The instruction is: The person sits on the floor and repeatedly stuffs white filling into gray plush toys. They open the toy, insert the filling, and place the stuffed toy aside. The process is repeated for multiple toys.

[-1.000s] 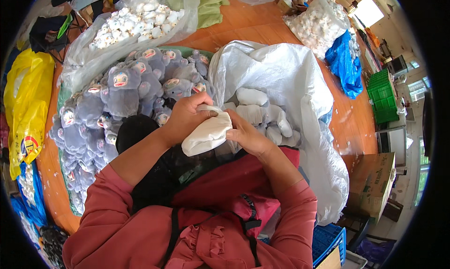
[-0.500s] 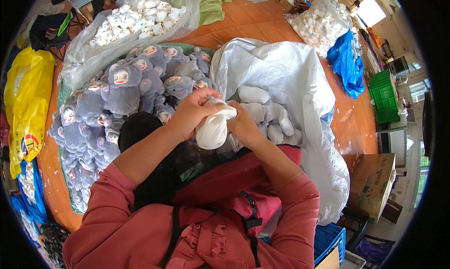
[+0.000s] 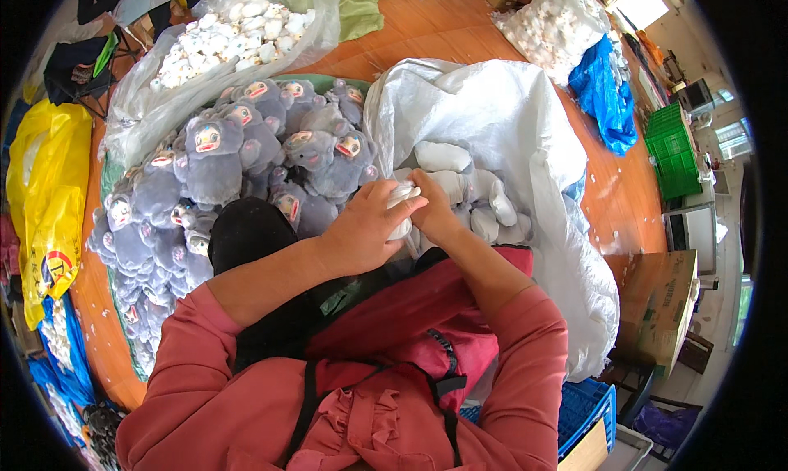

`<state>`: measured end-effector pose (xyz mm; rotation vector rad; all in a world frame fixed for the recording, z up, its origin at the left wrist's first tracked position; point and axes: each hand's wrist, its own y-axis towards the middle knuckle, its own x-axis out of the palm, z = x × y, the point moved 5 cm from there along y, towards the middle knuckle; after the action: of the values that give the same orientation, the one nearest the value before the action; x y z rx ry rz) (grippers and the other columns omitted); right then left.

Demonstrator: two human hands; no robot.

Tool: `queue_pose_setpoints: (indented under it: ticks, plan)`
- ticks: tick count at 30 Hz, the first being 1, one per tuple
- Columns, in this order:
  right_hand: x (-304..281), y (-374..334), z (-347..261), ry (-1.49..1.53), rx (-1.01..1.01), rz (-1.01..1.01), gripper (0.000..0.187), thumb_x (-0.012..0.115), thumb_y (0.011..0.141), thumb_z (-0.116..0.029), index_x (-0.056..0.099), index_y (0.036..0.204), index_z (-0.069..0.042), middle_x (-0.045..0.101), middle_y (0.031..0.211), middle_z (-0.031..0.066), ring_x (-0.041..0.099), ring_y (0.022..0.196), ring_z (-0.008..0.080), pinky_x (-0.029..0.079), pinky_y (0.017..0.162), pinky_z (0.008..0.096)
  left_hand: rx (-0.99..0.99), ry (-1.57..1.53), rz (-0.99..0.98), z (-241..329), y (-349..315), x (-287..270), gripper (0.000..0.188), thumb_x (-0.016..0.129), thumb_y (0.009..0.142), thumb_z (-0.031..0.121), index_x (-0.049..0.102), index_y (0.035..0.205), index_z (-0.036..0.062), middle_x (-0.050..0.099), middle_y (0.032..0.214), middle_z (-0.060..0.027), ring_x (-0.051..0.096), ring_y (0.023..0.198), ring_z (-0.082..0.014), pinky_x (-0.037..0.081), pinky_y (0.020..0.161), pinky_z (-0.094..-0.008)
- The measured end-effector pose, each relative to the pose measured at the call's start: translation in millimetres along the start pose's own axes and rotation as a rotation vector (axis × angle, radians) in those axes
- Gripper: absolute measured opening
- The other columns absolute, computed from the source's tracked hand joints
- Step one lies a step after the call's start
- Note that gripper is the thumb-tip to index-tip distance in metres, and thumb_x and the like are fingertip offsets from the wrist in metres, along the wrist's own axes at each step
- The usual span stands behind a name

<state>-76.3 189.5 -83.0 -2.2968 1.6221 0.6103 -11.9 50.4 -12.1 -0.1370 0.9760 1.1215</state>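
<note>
Both hands meet in front of me over a small white cloth piece (image 3: pixel 402 196), bunched up and mostly covered by fingers. My left hand (image 3: pixel 364 226) wraps it from the left, fingers curled round it. From the right, my right hand (image 3: pixel 432 208) pinches its upper edge. Just beyond, several white stuffed pieces (image 3: pixel 444 157) with some grey fabric among them lie inside a large open white woven sack (image 3: pixel 501 93). To the left is a big heap of grey plush toys (image 3: pixel 215 171) with pale faces and orange-red mouths.
A clear plastic bag of small white pieces (image 3: pixel 234 48) lies at the far left, another white-filled bag (image 3: pixel 558 28) at the far right. Yellow bags (image 3: pixel 49 184) line the left side. A cardboard box (image 3: pixel 657 307), green crates (image 3: pixel 671 151) and a blue crate (image 3: pixel 587 413) stand on the right.
The white piece, before bulging below my hands, is now gathered small and largely hidden between them. My left hand has moved lower and right, its back turned more toward me.
</note>
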Motion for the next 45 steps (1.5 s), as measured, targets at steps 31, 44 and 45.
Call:
queue_pose_setpoints:
  ticks: [31, 44, 45]
  plan:
    - [-43, 0, -60, 0.03, -0.042, 0.045, 0.034, 0.06, 0.08, -0.008, 0.053, 0.112, -0.001, 0.06, 0.088, 0.0202, 0.061, 0.083, 0.0306, 0.048, 0.079, 0.0376, -0.125, -0.042, 0.355, -25, 19, -19, 0.058, 0.082, 0.065, 0.009, 0.05, 0.113, 0.0012, 0.056, 0.102, -0.0181, 0.057, 0.095, -0.0381, 0.048, 0.081, -0.0416]
    - [-19, 5, -59, 0.061, -0.032, -0.069, 0.041, 0.069, 0.076, -0.007, 0.048, 0.111, -0.007, 0.054, 0.092, 0.0041, 0.053, 0.081, 0.0119, 0.046, 0.07, 0.0282, -0.223, 0.128, 0.443, -51, 25, -34, 0.041, 0.069, 0.073, 0.001, 0.057, 0.112, 0.0045, 0.055, 0.096, -0.0171, 0.058, 0.087, -0.0391, 0.047, 0.072, -0.0453]
    - [-18, 5, -60, 0.078, -0.009, -0.087, 0.04, 0.069, 0.076, -0.006, 0.048, 0.11, -0.007, 0.054, 0.094, 0.004, 0.052, 0.082, 0.0115, 0.046, 0.07, 0.0278, -0.225, 0.171, 0.439, -52, 25, -35, 0.039, 0.069, 0.073, 0.001, 0.057, 0.111, 0.0048, 0.055, 0.096, -0.017, 0.058, 0.085, -0.0389, 0.047, 0.071, -0.0456]
